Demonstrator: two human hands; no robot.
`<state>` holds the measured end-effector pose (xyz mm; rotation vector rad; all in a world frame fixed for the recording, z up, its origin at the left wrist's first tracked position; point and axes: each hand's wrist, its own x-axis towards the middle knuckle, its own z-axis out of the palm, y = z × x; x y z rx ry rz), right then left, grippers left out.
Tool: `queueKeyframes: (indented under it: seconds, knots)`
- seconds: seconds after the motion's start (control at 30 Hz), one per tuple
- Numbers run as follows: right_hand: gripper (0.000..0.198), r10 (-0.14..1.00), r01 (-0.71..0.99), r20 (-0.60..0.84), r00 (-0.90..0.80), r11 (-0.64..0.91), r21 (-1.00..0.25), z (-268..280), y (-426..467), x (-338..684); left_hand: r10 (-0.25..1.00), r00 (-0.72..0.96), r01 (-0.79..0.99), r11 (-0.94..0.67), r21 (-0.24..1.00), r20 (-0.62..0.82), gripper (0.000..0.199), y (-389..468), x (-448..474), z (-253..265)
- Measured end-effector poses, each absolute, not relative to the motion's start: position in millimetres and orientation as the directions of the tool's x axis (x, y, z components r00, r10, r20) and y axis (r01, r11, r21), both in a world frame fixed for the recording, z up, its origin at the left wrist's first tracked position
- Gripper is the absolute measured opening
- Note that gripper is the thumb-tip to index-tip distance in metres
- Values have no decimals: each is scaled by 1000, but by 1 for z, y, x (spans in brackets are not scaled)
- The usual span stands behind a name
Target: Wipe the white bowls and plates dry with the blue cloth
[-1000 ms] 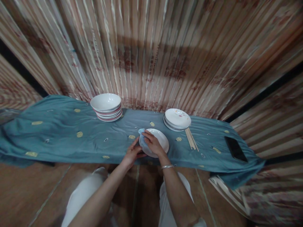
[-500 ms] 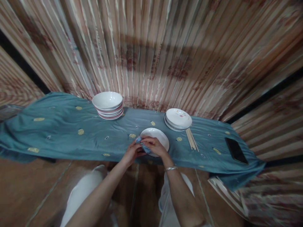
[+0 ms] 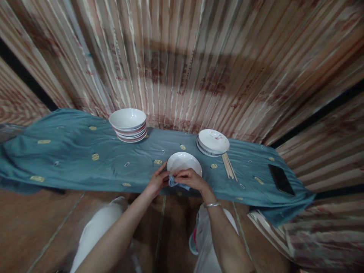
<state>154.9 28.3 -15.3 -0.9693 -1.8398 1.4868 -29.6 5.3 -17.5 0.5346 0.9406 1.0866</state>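
Observation:
A white plate (image 3: 183, 161) lies before me near the table's front edge. My left hand (image 3: 159, 179) grips its left rim, fingers along the edge. In my right hand (image 3: 191, 178) is a crumpled blue cloth (image 3: 178, 182), pinched at the plate's near rim. Part of the cloth hangs below the right fingers, and the hands hide the plate's near side.
Stacked bowls (image 3: 127, 125) stand at the back left. A pile of plates (image 3: 213, 142) sits to the right, with several chopsticks (image 3: 229, 167) beside it. Farther right lies a black phone (image 3: 281, 179). A patterned teal cloth (image 3: 71, 159) covers the table; a curtain hangs behind.
My right hand has moved with the cloth from the plate's inside toward its near rim. My left fingers now extend up along the left rim.

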Motion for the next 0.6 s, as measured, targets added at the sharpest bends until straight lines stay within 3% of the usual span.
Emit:
queueKeyframes:
  seconds: [0.33,0.6]
  knots:
    - [9,864,400,-48,-502,183,-898,-11,10,184,907,117,-461,410,787,-404,72,5,-28,-11]
    - [22,924,562,9,-383,241,-791,-9,2,202,902,118,-479,418,772,-416,73,6,-28,-11]
